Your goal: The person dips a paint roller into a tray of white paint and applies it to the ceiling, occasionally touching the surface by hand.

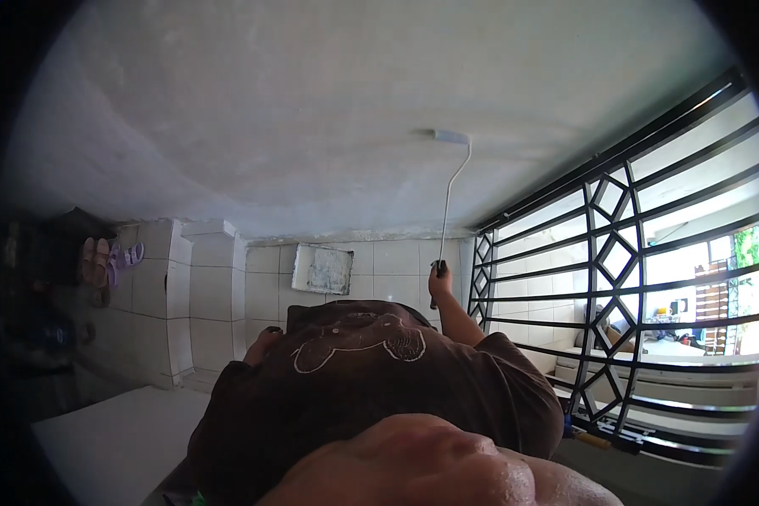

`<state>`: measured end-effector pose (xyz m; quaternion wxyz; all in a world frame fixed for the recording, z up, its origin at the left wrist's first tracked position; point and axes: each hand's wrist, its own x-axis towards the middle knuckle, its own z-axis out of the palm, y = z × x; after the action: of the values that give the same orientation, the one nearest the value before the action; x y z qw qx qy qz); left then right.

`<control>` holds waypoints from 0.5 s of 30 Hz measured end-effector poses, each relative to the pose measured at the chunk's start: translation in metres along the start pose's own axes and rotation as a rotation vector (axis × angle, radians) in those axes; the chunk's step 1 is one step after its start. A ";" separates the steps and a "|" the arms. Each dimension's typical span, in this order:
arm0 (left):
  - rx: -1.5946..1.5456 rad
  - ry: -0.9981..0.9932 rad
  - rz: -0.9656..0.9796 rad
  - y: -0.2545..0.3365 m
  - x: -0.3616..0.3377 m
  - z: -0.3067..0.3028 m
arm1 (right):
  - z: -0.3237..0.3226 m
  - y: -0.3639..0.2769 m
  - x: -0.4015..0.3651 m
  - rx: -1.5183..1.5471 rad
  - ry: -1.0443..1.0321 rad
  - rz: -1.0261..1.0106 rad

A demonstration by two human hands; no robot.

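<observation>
My right hand (439, 282) is closed around the dark handle of a paint roller (447, 202). The roller's long thin metal rod reaches up from my fist, and its pale sleeve lies at the whitish wall (312, 110), seemingly touching it. Down by my side, my left hand (270, 332) shows only in part beside my dark shirt; its fingers are too dark and hidden to make out. On the tiled floor between my body and the wall sits a paint tray (327, 270) smeared with white and grey paint.
A black metal grille (611, 244) with diamond shapes stands along my right, with a brighter area behind it. Tiled steps (202, 295) rise at the left. Beyond them are brown sandals (94, 261) and purple slippers (115, 266).
</observation>
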<state>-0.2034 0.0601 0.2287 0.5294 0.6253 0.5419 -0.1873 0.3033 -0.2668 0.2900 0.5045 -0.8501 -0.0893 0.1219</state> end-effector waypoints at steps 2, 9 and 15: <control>0.126 -0.024 0.236 0.002 0.000 -0.019 | -0.001 -0.004 -0.027 -0.049 0.031 0.100; 0.044 -0.067 0.169 -0.006 0.037 -0.052 | 0.012 0.025 -0.084 -0.096 0.033 0.120; -0.129 -0.088 0.135 0.002 0.044 -0.054 | 0.001 -0.033 -0.107 -0.025 0.018 0.109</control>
<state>-0.2052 0.1287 0.2138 0.6034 0.6162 0.4855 -0.1433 0.1995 -0.2800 0.3315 0.4874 -0.8609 -0.0400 0.1404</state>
